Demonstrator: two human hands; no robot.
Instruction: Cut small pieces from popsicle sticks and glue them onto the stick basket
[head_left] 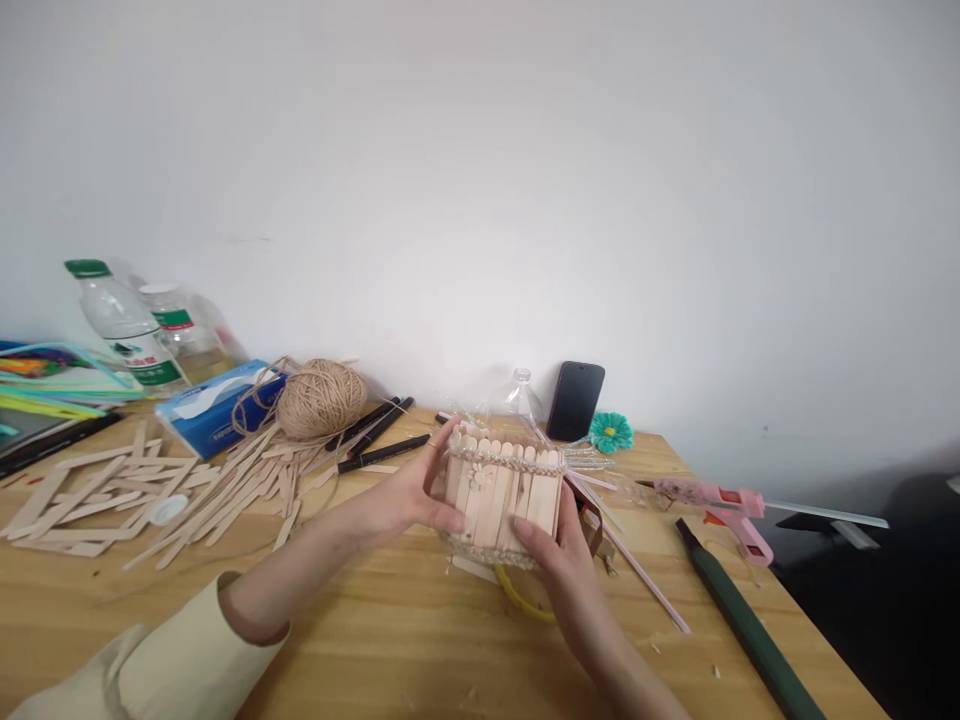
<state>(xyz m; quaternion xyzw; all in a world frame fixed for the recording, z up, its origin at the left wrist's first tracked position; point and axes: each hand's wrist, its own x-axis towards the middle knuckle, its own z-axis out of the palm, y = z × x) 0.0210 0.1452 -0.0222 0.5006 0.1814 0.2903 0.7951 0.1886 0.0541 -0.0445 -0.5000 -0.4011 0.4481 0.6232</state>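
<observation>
Between my two hands is a small holder made of upright popsicle sticks (501,505), with braided twine around its top and bottom and a small pale flower on its front. My left hand (426,492) grips its left side, thumb on the front. My right hand (561,548) clasps the lower right, its thumb pressed on the sticks. The fingers behind the holder are hidden. Below it, a yellow ring-shaped thing (523,600) shows partly on the wooden table (360,640).
Loose popsicle sticks (217,500) and a twine ball (322,398) lie left, near a blue tissue pack (217,405) and plastic bottles (124,325). A phone (576,400) and teal flower (611,432) stand behind. Rightward are a pink glue gun (720,500) and a dark green bar (742,615).
</observation>
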